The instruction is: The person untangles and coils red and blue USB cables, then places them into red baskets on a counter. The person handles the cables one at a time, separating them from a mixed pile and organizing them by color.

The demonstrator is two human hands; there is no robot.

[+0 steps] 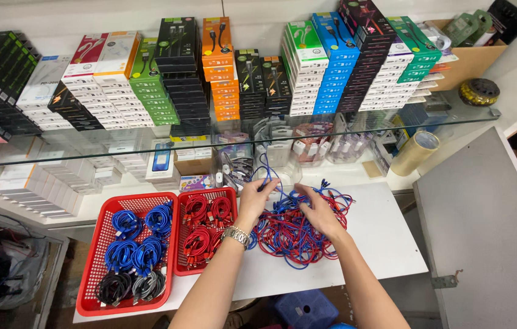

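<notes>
Directly under both hands on the white surface (386, 244) lies the tangled heap of red and blue cables (292, 234); left hand (257, 196) pinches a blue strand at its far-left edge, right hand (318, 210) rests spread on top, equally near.

Two red baskets (97, 262) sat at nine o'clock, one tangled cable heap (298, 234) at centre, one tape roll (415, 152) at two o'clock.

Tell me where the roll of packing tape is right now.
In the head view, the roll of tape lies at the right, under the glass shelf, right of and behind the tangled cable pile.
</notes>
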